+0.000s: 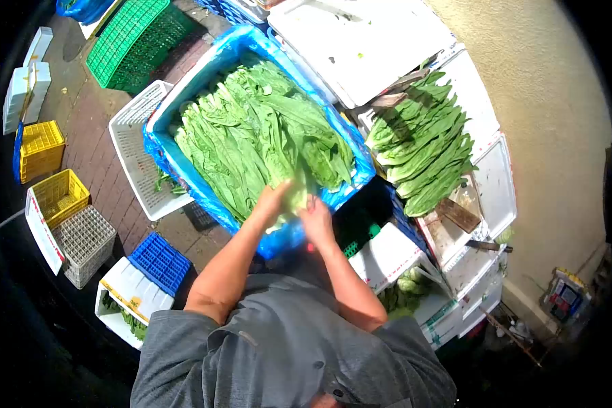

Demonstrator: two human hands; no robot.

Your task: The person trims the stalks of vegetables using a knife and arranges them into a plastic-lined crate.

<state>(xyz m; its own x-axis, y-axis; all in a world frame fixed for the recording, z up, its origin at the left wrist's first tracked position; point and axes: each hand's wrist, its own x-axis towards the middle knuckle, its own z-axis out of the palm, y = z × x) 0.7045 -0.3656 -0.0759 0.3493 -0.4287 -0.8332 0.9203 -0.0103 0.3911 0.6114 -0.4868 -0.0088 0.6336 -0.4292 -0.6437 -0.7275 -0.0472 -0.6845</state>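
In front of my body, my left hand (273,201) is closed around the lower part of a long-leaf lettuce (279,153). Its leaves point away from me, over the box. My right hand (314,216) has its fingers closed at the pale stem end, close beside the left; this spot is slightly blurred. Both hands are above the near edge of a box lined with blue plastic (158,144). Long green lettuces (231,129) fill the box in layers, leaves mostly pointing away.
To the right, more lettuces (421,143) lie in a row on stacked white foam boxes (493,183). A white foam lid (360,47) is behind them. At the left stand a white crate (139,146), a green crate (126,47), a yellow crate (41,149) and a blue crate (160,264).
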